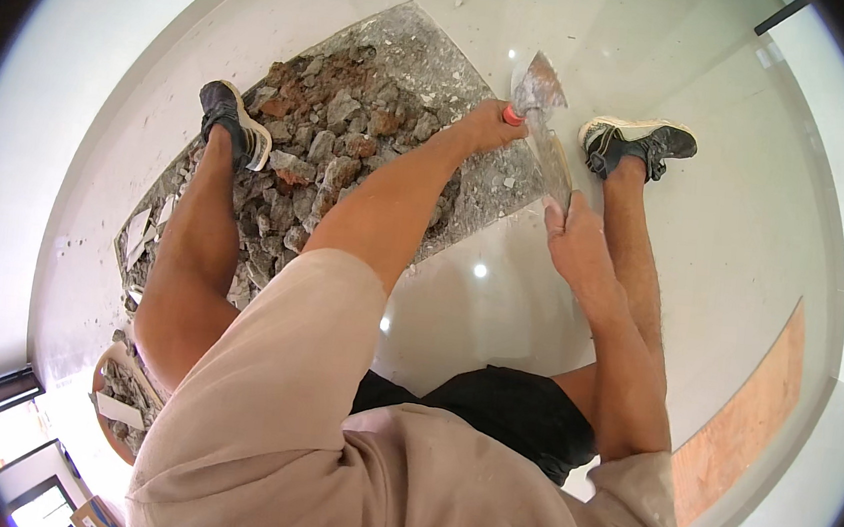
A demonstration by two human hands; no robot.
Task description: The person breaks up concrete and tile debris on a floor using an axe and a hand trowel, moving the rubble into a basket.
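Right of the rubble (336, 151), our left hand (494, 129) grips a trowel (541, 83) and our right hand (577, 242) pinches a narrow flat strip (555, 165) close to its blade. We are probably scraping it clean; the next stroke calls for steady grips.

Left hand (494, 127): curled in a grip, reaching farther out than the right.
Left arm (377, 209): stretched diagonally forward and to the right, crossing in front of the body.
Right hand (576, 245): thumb and fingers closed in a hold, near the left hand.
Right arm (625, 357): elbow bent, forearm angled forward and inward.
Left leg (187, 253): bent at the knee, spread outward.
Right leg (638, 227): well apart from the left, foot turned out.
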